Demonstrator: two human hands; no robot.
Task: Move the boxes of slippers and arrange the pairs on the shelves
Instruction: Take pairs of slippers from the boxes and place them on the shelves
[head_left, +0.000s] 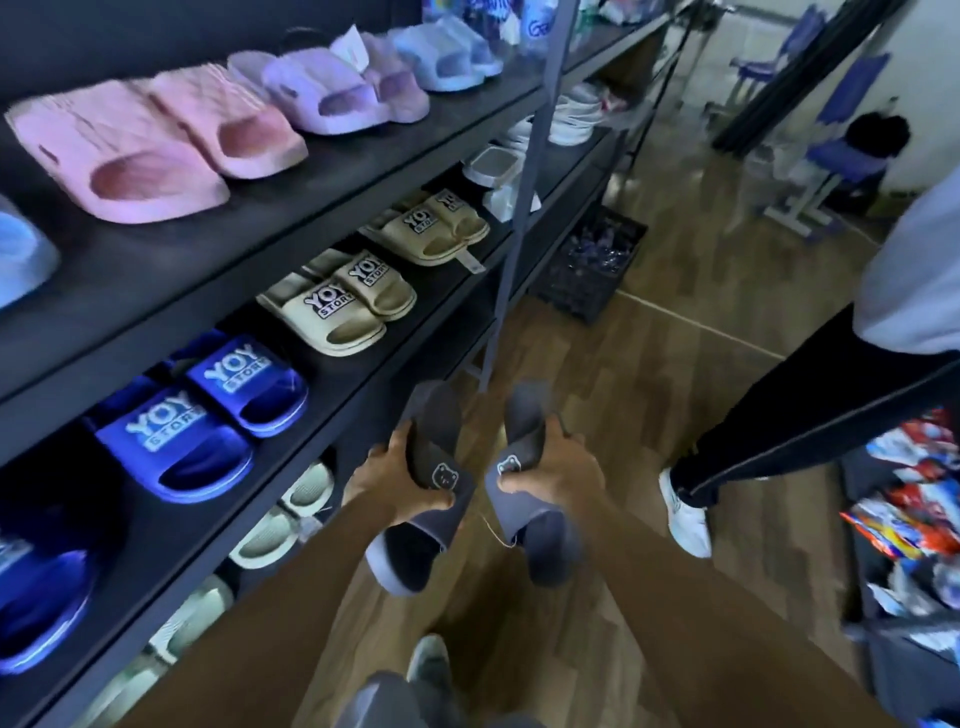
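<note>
Grey slippers (410, 551), two (bear patch (444, 475) each): left hand (402, 475) grips one, right hand (550, 467) grips other.

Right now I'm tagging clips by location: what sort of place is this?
Probably a small shop or stockroom: dark shelves lined with slipper pairs, pink slippers on top, beige slippers below, and packaged goods opposite.

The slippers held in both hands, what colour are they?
Dark grey slide slippers with a small bear badge; best in head view.
</note>
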